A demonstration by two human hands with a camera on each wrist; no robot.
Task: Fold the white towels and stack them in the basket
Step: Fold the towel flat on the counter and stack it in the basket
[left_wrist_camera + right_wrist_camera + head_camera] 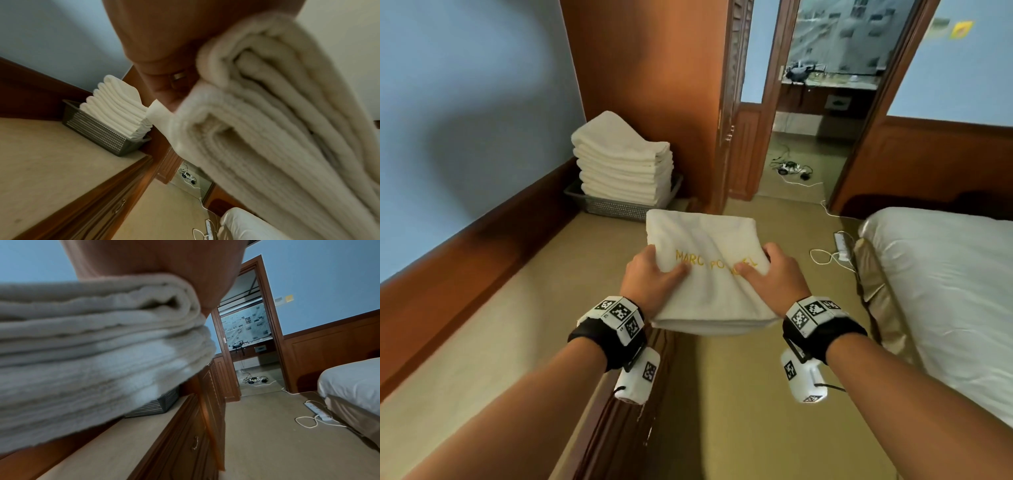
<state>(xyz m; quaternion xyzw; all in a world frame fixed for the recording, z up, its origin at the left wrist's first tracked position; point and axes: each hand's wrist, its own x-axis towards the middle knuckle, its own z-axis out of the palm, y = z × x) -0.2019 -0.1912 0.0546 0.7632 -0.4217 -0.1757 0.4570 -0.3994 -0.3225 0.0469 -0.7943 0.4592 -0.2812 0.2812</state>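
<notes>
A folded white towel with yellow embroidered lettering is held in the air over the edge of a countertop. My left hand grips its near left side, thumb on top. My right hand grips the near right side the same way. The towel's layered folds fill the left wrist view and the right wrist view. Beyond it, a grey mesh basket stands in the counter's far corner with a tall stack of folded white towels in it, also seen in the left wrist view: basket, stack.
The beige countertop runs along the blue wall on the left, with wooden drawers below its edge. A bed with a white sheet is on the right. A power strip and cables lie on the floor. An open doorway is ahead.
</notes>
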